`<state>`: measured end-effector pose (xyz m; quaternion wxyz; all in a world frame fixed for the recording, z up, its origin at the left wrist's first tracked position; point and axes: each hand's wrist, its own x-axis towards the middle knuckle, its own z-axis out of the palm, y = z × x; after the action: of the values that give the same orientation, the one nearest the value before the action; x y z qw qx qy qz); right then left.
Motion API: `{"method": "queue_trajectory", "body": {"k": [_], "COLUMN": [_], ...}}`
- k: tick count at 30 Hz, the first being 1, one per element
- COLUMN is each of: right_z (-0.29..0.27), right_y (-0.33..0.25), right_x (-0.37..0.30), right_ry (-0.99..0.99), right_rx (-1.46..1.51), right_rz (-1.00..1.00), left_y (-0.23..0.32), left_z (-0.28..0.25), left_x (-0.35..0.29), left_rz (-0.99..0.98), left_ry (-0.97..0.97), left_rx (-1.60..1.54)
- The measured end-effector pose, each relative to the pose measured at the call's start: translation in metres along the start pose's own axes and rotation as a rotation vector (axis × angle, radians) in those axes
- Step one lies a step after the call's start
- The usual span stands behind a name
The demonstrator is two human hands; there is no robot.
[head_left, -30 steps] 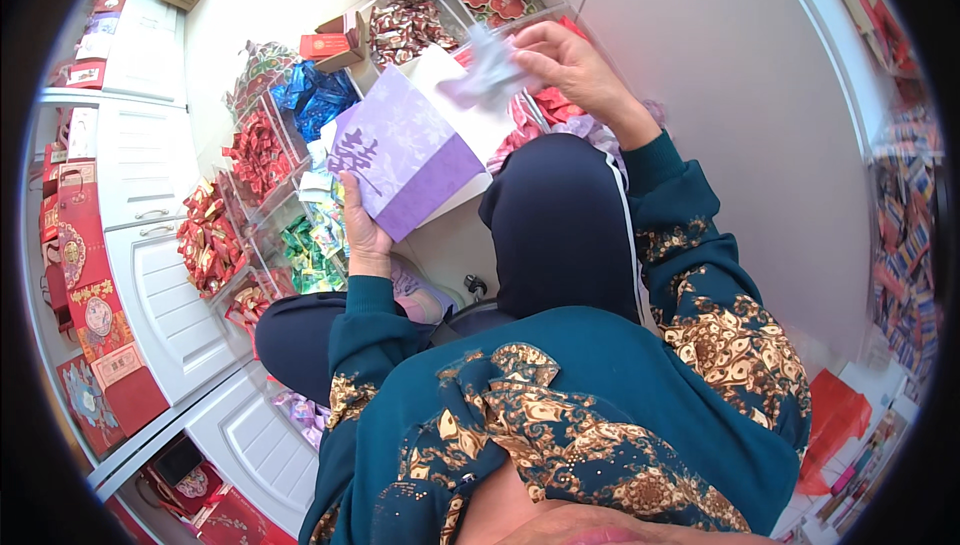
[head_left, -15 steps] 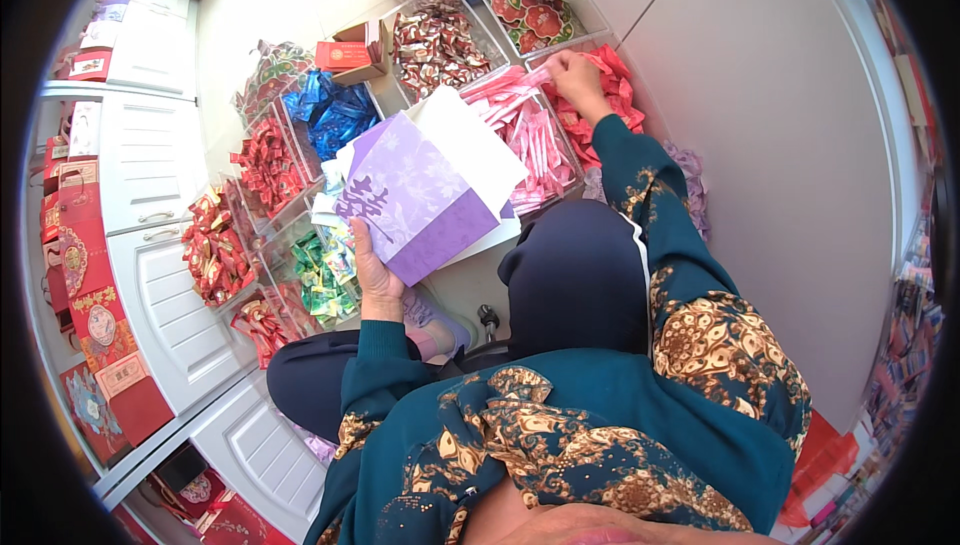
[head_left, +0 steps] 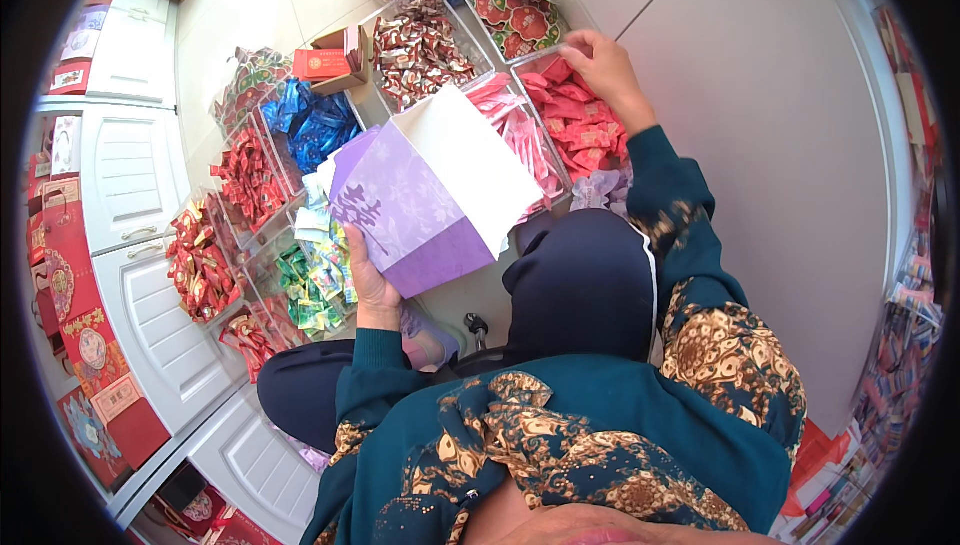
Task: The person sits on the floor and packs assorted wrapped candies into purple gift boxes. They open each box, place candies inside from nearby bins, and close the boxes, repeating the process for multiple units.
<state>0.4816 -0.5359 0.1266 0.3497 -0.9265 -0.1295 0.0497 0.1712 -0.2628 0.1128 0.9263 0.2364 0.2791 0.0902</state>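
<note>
My left hand grips the lower left side of a purple gift box with a white inside, tilted with its mouth toward the upper right. The fingers lie mostly hidden behind the box. My right hand is at the far edge of a clear bin of red wrapped candies, with bent fingers drawn together. Whatever lies between those fingertips is too small to make out. Pink stick-shaped packets fill the bin between the box and the red candies.
Clear bins hold brown wrapped candies, red flower-patterned packets, blue candies and green packets. A small carton with red cards stands behind. White cabinet doors line the left; a grey panel rises on the right.
My right hand has moved from the pink packets to the far edge of the red candy bin. In the picture, the purple box has shifted slightly, its white mouth showing more.
</note>
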Motion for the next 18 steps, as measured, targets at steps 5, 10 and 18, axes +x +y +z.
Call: {"method": "queue_trajectory", "body": {"k": [5, 10, 18], "right_z": [0.041, 0.018, -0.046], "right_y": [0.087, 0.077, -0.042], "right_x": [0.01, 0.004, -0.032], "right_ry": [-0.003, 0.151, -0.367], "right_rx": [-0.553, -0.423, 0.668], "right_rz": [0.075, 0.155, 0.006], "left_y": [0.001, 0.002, 0.002], "left_z": [-0.002, -0.005, 0.0], "left_x": [0.004, 0.009, 0.012], "left_rz": [0.006, 0.035, 0.021], "left_ry": [0.001, 0.047, 0.064], "left_rx": [-0.028, -0.009, 0.057]}}
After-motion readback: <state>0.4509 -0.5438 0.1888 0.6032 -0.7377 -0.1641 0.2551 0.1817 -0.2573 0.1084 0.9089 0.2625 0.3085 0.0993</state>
